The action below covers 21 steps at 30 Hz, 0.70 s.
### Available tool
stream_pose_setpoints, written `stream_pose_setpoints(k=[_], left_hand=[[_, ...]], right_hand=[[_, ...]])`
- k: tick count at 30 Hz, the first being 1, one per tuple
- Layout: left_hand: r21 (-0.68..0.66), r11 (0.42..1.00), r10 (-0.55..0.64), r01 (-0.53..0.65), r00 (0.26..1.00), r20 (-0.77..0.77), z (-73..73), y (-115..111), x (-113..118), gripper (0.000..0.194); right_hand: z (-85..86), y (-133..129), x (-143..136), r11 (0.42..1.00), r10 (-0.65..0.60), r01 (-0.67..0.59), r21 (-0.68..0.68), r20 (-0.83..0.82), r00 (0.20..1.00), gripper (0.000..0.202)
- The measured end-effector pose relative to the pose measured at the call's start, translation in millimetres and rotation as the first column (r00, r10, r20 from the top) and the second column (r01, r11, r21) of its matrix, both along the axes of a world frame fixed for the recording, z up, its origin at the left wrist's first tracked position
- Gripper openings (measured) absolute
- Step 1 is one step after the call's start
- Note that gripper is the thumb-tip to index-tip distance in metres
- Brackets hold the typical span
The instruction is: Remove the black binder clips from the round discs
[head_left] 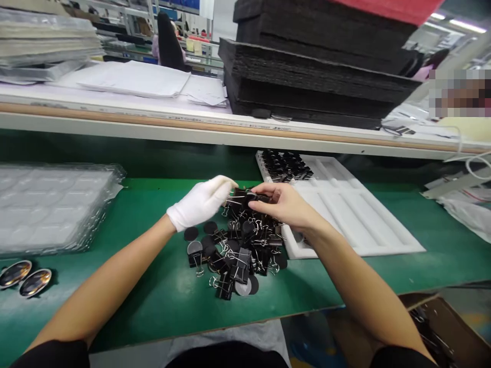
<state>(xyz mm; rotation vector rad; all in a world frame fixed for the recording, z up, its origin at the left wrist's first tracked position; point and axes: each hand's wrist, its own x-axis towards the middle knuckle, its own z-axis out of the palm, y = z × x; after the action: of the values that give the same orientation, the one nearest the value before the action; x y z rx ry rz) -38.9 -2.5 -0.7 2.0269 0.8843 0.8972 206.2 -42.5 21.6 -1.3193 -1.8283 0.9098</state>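
Observation:
My left hand (207, 202), in a white glove, is closed at the wire handles of a black binder clip (241, 196) above the far part of the pile. My bare right hand (287, 204) pinches a small black piece (251, 196) against the clip; its exact shape is partly hidden by my fingers. Below both hands lies a heap of black binder clips (241, 263) with silver wire handles. Thin black discs (191, 234) lie among them, and a pale translucent disc (243, 286) shows at the near edge.
To the right, a white foam tray (364, 214) with long grooves holds rows of binder clips (286, 164). Clear plastic trays (53, 204) are stacked on the left, near two oval sunglass-like lenses (35, 282). A shelf (153, 125) with black foam stacks (307, 76) spans the back.

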Motion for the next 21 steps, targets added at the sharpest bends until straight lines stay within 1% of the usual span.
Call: stream_pose_setpoints(k=[1, 3, 5, 7, 8, 10, 11, 13, 15, 18, 21], left_hand=[[-0.045, 0.999, 0.005, -0.004, 1.000, 0.023, -8.2, 9, -3, 0.053], [-0.150, 0.986, 0.085, -0.075, 0.994, 0.061, -27.2, 28, -12, 0.060], [-0.251, 0.952, 0.205, -0.177, 0.975, 0.090, -46.0, 46, -20, 0.064], [-0.317, 0.923, 0.268, -0.220, 0.956, 0.119, -59.9, 57, -26, 0.064], [-0.332, 0.917, 0.276, -0.221, 0.952, 0.129, -64.2, 60, -28, 0.064], [-0.336, 0.918, 0.268, -0.210, 0.954, 0.135, -67.6, 61, -28, 0.062], [-0.334, 0.920, 0.262, -0.207, 0.956, 0.130, -67.5, 60, -27, 0.061], [-0.328, 0.921, 0.259, -0.208, 0.959, 0.117, -66.0, 59, -24, 0.058], [-0.330, 0.921, 0.257, -0.208, 0.960, 0.110, -65.3, 59, -22, 0.056], [-0.332, 0.920, 0.257, -0.210, 0.961, 0.102, -67.2, 62, -21, 0.052], [-0.335, 0.918, 0.255, -0.211, 0.963, 0.091, -69.9, 64, -22, 0.051]], right_hand=[[-0.8, 9, 15, 0.998, -0.033, 0.031, 0.055, 0.048, 0.998, 0.029], [-4.9, 30, 58, 0.971, -0.149, 0.115, 0.208, 0.158, 0.976, 0.030], [-13.1, 52, 113, 0.910, -0.305, 0.218, 0.352, 0.215, 0.928, 0.036], [-25.0, 71, 171, 0.850, -0.454, 0.336, 0.406, 0.242, 0.857, 0.038], [-32.0, 78, 198, 0.822, -0.515, 0.384, 0.421, 0.260, 0.817, 0.037], [-47.5, 86, 241, 0.788, -0.590, 0.450, 0.420, 0.303, 0.749, 0.036], [-55.5, 89, 257, 0.774, -0.614, 0.478, 0.415, 0.306, 0.728, 0.036], [-71.7, 93, 276, 0.765, -0.631, 0.508, 0.395, 0.308, 0.712, 0.038], [-87.3, 98, 283, 0.777, -0.620, 0.510, 0.369, 0.310, 0.721, 0.039], [-107.2, 106, 282, 0.798, -0.595, 0.498, 0.339, 0.314, 0.740, 0.041], [-117.7, 109, 275, 0.792, -0.602, 0.501, 0.349, 0.316, 0.733, 0.043]])
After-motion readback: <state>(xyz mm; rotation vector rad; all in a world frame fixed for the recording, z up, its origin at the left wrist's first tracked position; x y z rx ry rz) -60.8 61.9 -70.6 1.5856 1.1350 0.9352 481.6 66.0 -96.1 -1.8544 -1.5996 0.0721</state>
